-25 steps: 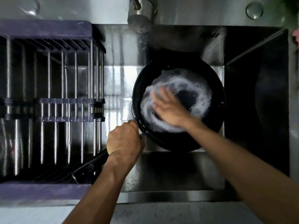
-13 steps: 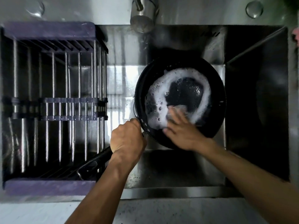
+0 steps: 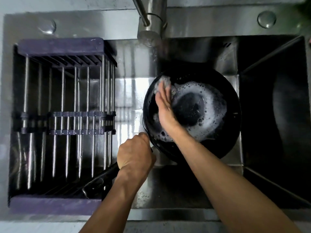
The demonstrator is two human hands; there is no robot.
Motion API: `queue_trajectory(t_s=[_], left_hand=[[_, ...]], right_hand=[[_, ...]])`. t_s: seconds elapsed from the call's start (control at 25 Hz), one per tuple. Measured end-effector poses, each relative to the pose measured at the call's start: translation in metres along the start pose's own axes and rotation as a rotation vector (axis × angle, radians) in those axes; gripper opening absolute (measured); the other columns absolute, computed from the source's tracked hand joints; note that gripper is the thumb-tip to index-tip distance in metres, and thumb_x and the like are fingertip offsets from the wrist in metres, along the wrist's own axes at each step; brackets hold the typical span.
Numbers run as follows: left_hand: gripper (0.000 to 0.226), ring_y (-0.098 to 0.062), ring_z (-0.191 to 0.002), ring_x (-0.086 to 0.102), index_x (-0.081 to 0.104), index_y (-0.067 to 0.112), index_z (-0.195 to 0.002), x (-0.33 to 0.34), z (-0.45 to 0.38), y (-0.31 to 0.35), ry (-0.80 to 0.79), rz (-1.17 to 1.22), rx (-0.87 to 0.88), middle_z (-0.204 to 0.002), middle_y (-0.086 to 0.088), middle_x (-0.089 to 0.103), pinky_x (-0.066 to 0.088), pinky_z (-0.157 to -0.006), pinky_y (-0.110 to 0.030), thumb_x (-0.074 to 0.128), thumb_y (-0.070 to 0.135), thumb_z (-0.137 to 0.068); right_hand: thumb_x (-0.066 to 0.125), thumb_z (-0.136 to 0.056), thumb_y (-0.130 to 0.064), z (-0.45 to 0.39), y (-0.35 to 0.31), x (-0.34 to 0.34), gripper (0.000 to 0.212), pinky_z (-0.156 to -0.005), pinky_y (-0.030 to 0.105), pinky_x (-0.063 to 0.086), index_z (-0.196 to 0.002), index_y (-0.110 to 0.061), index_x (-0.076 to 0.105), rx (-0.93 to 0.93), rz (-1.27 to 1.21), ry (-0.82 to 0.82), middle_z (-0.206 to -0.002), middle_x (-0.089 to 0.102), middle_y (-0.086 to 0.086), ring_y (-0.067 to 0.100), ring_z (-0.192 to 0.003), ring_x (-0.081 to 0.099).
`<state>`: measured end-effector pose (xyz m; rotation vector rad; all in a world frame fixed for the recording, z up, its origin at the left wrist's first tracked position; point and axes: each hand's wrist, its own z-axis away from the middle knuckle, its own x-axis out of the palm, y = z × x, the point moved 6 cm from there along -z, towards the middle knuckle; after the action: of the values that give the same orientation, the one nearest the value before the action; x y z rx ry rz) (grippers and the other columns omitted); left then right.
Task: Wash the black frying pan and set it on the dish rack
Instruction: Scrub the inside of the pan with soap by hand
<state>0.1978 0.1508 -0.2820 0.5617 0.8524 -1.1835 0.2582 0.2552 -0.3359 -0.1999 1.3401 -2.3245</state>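
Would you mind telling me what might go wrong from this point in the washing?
The pan is tilted in the sink, held only by the left hand on its handle; suds could make that grip slip. The right hand presses the sponge at the rim, where it may slide off. Foam still needs rinsing before racking.

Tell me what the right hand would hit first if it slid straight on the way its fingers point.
Probably the frying pan's far-left rim, just past the right hand; depth is unclear.
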Motion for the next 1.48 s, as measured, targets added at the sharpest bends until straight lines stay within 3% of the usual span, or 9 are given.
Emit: queue_trajectory(t_s=[0.16,0.32,0.48,0.6,0.72,1.0,1.12,1.36,1.48], left_hand=[[0.031,-0.025,-0.090,0.064,0.052,0.018,-0.104,-0.001,0.001,0.000,0.010,-0.010,0.009,-0.097,-0.001,0.064,0.035,-0.063,-0.030,0.062,0.028,-0.076],[0.030,-0.023,-0.088,0.064,0.052,0.021,-0.102,0.000,0.001,-0.004,0.003,0.005,-0.007,-0.095,0.001,0.064,0.034,-0.062,-0.029,0.062,0.031,-0.076],[0.030,-0.024,-0.087,0.065,0.052,0.020,-0.102,0.000,0.003,0.001,0.020,0.009,0.022,-0.094,0.000,0.065,0.035,-0.062,-0.030,0.061,0.033,-0.076],[0.032,-0.024,-0.086,0.065,0.052,0.019,-0.102,-0.003,0.005,-0.003,0.019,0.003,0.014,-0.094,0.000,0.064,0.035,-0.061,-0.030,0.062,0.034,-0.075],[0.030,-0.024,-0.083,0.064,0.053,0.019,-0.100,-0.003,0.005,0.000,0.035,0.010,0.020,-0.091,0.000,0.064,0.035,-0.060,-0.029,0.062,0.033,-0.075],[0.029,-0.023,-0.082,0.064,0.054,0.019,-0.099,-0.004,0.006,-0.001,0.007,0.027,-0.017,-0.090,0.000,0.063,0.034,-0.059,-0.028,0.067,0.028,-0.074],[0.026,-0.022,-0.075,0.060,0.055,0.019,-0.098,-0.004,0.005,-0.006,0.001,0.045,-0.053,-0.088,0.000,0.063,0.034,-0.059,-0.029,0.067,0.020,-0.075],[0.026,-0.023,-0.080,0.062,0.057,0.016,-0.100,-0.006,0.003,-0.002,0.012,0.029,-0.045,-0.087,-0.001,0.062,0.035,-0.058,-0.029,0.068,0.018,-0.076],[0.025,-0.022,-0.067,0.049,0.057,0.016,-0.096,-0.008,0.005,0.000,0.028,0.031,-0.042,-0.073,-0.001,0.051,0.033,-0.057,-0.029,0.067,0.018,-0.073]], right_hand=[[0.026,-0.103,-0.056,0.011,0.029,-0.005,0.062,-0.122,0.042,-0.010,-0.155,-0.047,-0.007,-0.165,0.291,-0.174,-0.161,-0.030,-0.017,0.002,-0.146,-0.029],[0.023,-0.105,-0.055,-0.030,0.045,-0.097,0.068,-0.125,0.054,0.001,-0.157,-0.034,-0.016,-0.082,0.939,0.172,-0.161,-0.033,0.002,0.021,-0.145,-0.031],[0.015,-0.104,-0.056,-0.028,0.050,-0.103,0.065,-0.126,0.047,0.006,-0.159,-0.032,-0.008,-0.364,1.275,0.009,-0.168,-0.018,0.004,0.026,-0.154,-0.013],[0.020,-0.105,-0.053,-0.026,0.047,-0.147,0.066,-0.124,0.046,0.003,-0.160,-0.022,0.000,-0.138,1.342,0.187,-0.167,-0.016,0.007,0.030,-0.155,-0.003],[0.019,-0.104,-0.050,-0.023,0.047,-0.144,0.065,-0.124,0.044,0.000,-0.162,-0.023,0.004,-0.217,1.472,0.029,-0.166,-0.021,0.005,0.028,-0.155,-0.009],[0.005,-0.101,-0.058,0.112,0.103,-0.153,0.069,-0.122,0.041,-0.008,-0.161,-0.023,0.000,0.371,1.305,-0.246,-0.167,-0.019,0.009,0.027,-0.153,-0.021],[0.012,-0.100,-0.064,0.114,0.094,-0.099,0.068,-0.119,0.032,0.004,-0.155,-0.027,0.030,0.320,1.056,-0.424,-0.169,0.006,0.006,0.017,-0.154,-0.003],[0.010,-0.095,-0.067,0.130,0.084,-0.085,0.071,-0.119,0.031,0.015,-0.150,-0.031,0.038,0.162,1.014,-0.465,-0.164,0.025,-0.001,0.021,-0.153,0.014],[0.015,-0.099,-0.065,0.133,0.082,-0.077,0.068,-0.123,0.029,0.004,-0.158,-0.033,0.025,0.224,0.829,-0.600,-0.168,0.010,-0.009,0.009,-0.154,0.001]])
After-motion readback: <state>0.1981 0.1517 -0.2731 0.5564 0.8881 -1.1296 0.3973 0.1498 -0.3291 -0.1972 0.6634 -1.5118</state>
